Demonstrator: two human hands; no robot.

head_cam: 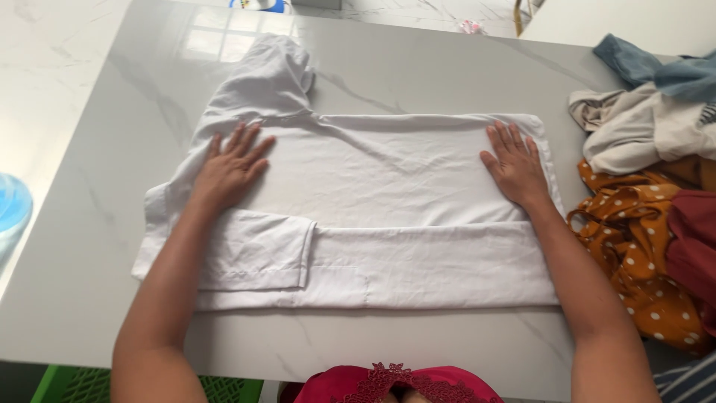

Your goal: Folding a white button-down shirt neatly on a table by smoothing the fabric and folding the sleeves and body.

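Left hand: my left hand (pixel 230 166) lies flat, palm down, fingers spread and released, gripping nothing, pressing on the white hooded top (pixel 373 201) near its neck end.
Right hand: my right hand (pixel 516 166) also rests palm down with fingers straight and loose, clasping nothing, on the hem end of the same garment.
Garment: the white hooded top is spread sideways across the grey marble table (pixel 89 224), directly under both palms and stretching between them.
Hood: the hood (pixel 272 75) bunches up just beyond my left fingertips, towards the far table edge.
Sleeve: a folded sleeve (pixel 261 250) lies across the body of the top, just behind my left wrist, nearer to me.
Lower fold: a long folded band of the garment runs behind both wrists along the near side.
Clothes pile: an orange dotted cloth (pixel 641 254) sits just outside my right hand, with a cream garment (pixel 634 127) and a blue-grey garment (pixel 656 71) heaped beyond it.
Crate: a green crate (pixel 67 384) shows below the table edge, behind my left elbow.
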